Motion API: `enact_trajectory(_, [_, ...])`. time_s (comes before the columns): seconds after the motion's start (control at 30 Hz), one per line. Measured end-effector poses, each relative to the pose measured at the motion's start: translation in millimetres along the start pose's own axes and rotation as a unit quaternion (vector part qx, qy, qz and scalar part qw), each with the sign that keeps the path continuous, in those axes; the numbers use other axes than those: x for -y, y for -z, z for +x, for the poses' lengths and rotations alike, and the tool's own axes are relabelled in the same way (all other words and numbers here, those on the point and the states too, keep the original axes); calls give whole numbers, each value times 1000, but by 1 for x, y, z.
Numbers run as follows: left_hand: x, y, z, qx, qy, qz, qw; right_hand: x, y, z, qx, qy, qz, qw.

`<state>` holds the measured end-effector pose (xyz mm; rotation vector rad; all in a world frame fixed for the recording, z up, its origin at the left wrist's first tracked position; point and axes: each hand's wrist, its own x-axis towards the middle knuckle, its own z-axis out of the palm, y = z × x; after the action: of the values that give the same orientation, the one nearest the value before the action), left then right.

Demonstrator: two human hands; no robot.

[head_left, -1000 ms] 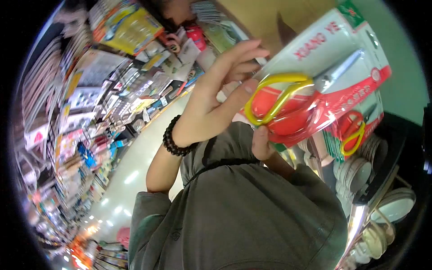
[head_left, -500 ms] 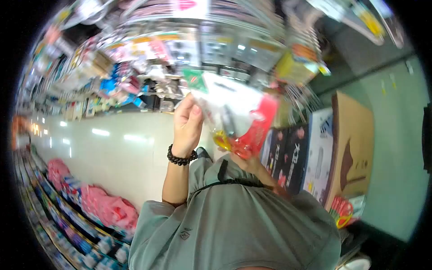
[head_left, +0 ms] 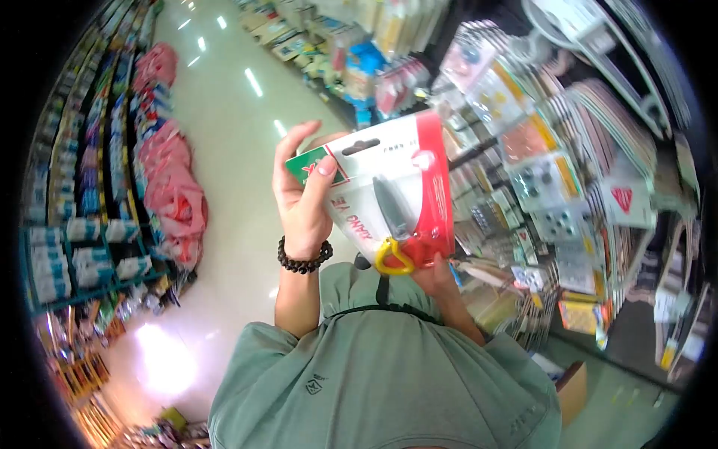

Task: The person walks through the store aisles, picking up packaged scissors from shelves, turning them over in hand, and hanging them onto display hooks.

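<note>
A blister pack of scissors [head_left: 359,168] is held up in front of my body, its white, red and green card facing me. Inside the clear plastic are dark blades and a yellow and red handle [head_left: 394,258]. My left hand [head_left: 305,202], wearing a dark bead bracelet, pinches the green corner with the thumb in front; its other fingers are partly behind the card. At the lower red edge, my right hand [head_left: 436,277] grips the pack, most of its fingers hidden behind it.
Hanging packaged goods [head_left: 550,179] fill a display on the right. Along the left runs a stocked shelf [head_left: 90,165], with pink cloth bundles [head_left: 172,194] beside it. Shiny floor [head_left: 232,150] lies between. A cardboard box [head_left: 573,393] stands at lower right.
My view has swung around, so the hanging display is now on the right and the aisle on the left. The pack stays in both hands, turned slightly and sharper to see.
</note>
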<state>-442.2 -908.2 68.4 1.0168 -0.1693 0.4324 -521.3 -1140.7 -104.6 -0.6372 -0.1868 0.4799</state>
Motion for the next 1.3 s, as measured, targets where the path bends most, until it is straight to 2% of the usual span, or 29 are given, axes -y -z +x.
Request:
enact_trajectory(0.13, [-4, 29, 30, -27, -12, 19, 999, 9, -12, 51, -3, -77, 77, 994])
enact_trajectory(0.17, [-3, 28, 40, -41, -27, 26, 998, 10, -17, 64, -70, -78, 40, 994])
enact_trajectory(0.27, [8, 34, 69, -72, -43, 18, 996, 25, -38, 112, -164, -89, 120, 975])
enact_trajectory(0.3, [11, 35, 77, -84, -36, 1, 996, 29, -35, 128, -138, -104, 102, 980])
enact_trajectory(0.4, [23, 32, 111, -103, -47, -17, 993, 51, -57, 184, -208, -43, 129, 969])
enact_trajectory(0.5, [35, 27, 143, -94, -52, -30, 994, 61, -49, 226, -215, -51, 125, 967])
enact_trajectory(0.6, [42, 28, 173, -67, -58, 79, 993, 61, -20, 262, -53, -59, 221, 972])
enact_trajectory(0.63, [47, 33, 183, -68, -61, 104, 990, 65, -23, 273, -113, -77, 206, 969])
enact_trajectory(0.73, [62, 48, 208, -62, -108, 104, 987, 67, -31, 304, -188, -144, 188, 953])
enact_trajectory(0.77, [63, 56, 215, -68, -107, 119, 985, 64, -27, 312, -156, -155, 190, 957])
enact_trajectory(0.9, [64, 94, 243, -81, -118, 81, 986, 55, -31, 352, -156, -230, 224, 934])
enact_trajectory(0.97, [62, 109, 256, -129, -110, 85, 982, 45, -28, 369, -138, -268, 223, 927])
enact_trajectory(1.07, [57, 131, 280, -211, -84, 84, 970, 34, -28, 401, -63, -236, 227, 943])
enact_trajectory(1.17, [53, 163, 303, -275, -58, 35, 959, 37, -38, 438, -21, -205, 120, 971])
enact_trajectory(1.27, [71, 234, 326, -332, -18, -36, 943, 20, -29, 474, 99, -173, 109, 974])
enact_trajectory(1.3, [70, 250, 340, -332, -10, -44, 942, 13, -32, 488, 92, -187, 167, 964])
